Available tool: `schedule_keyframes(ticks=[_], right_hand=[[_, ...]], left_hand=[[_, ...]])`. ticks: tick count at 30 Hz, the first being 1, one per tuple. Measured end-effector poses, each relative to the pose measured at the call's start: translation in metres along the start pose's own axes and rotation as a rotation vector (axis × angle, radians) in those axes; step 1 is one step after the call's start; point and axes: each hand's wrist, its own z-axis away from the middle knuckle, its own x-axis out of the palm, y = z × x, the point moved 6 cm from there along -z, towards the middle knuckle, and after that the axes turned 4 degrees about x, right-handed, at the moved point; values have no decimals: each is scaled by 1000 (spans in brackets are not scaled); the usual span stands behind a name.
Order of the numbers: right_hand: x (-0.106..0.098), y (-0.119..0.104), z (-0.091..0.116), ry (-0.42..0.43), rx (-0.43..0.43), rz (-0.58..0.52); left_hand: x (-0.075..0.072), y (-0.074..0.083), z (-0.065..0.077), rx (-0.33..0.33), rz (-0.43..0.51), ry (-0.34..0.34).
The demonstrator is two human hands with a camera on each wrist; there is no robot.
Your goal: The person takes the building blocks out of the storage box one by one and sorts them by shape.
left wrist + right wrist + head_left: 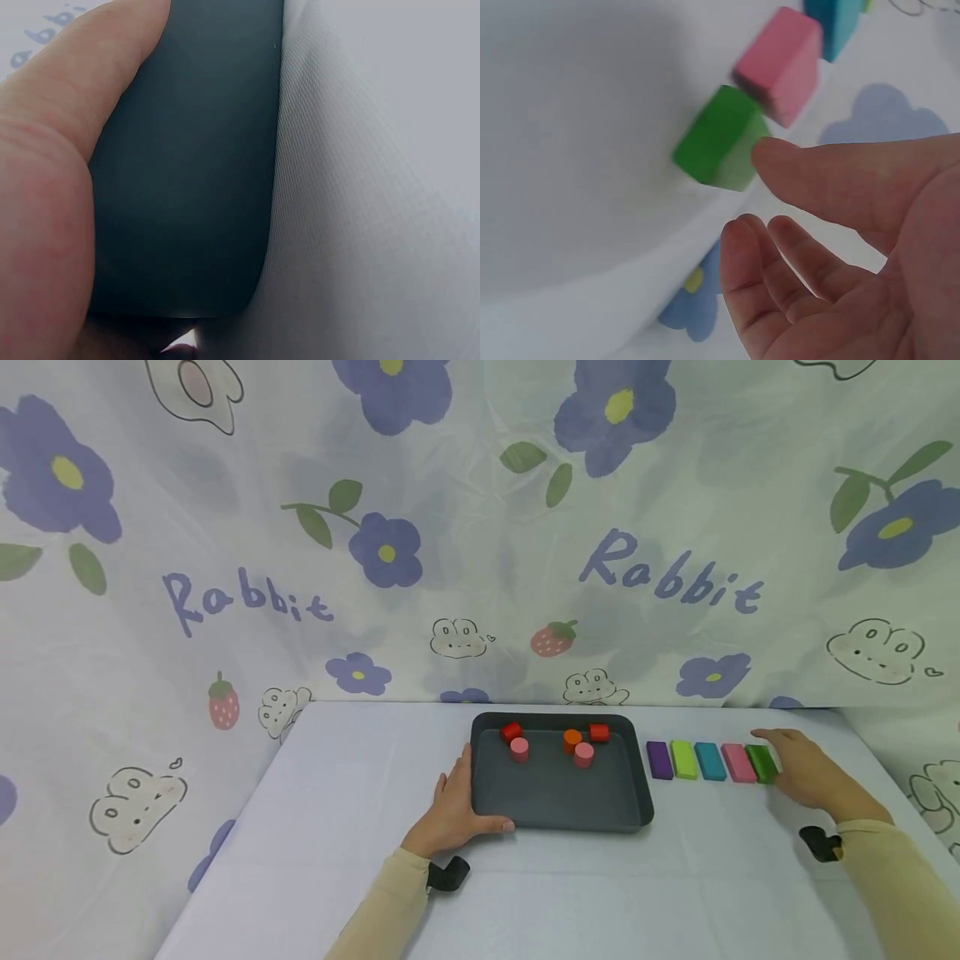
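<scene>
item: green block [762, 764], on the white table cover [675, 860] at 3 o'clock of the dark tray [540, 800]; outermost of a row of five coloured blocks [710, 762]. the pink block [738, 763] lies close beside it at 9 o'clock.

right hand [810, 770]: at 3 o'clock of the green block, fingers parted and loosely bent, gripping nothing. one fingertip reaches past the block's far end, near 12 o'clock. in the right wrist view the thumb tip meets the block's outline; contact cannot be confirmed.

left hand [453, 814]: at the tray's 8 o'clock corner, fingers extended along the 9 o'clock wall, thumb along the 6 o'clock edge; no closed grip observed.

assessment: green block judged light, stiff and smooth, not fragile, slightly slippery. advised hold: across its short ends, at 12 and 6 o'clock, as the neighbour crowds the 9 o'clock face. tray judged rigid and fairly light; tilting could roll the small cylinders [572, 741] in its far part, so opposite walls should be held level.
</scene>
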Motion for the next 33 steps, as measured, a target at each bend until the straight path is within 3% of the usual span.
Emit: schedule_keyframes(ticks=[18,29,33], right_hand=[[-11,-48,2,89,-58,-85],[-10,-88,4,250,-176,-109],[-4,-102,3,246,-165,-130]], left_hand=[[0,0,-1,7,7,4],[0,0,-4,23,2,-3],[0,-2,-2,4,-9,-6]])
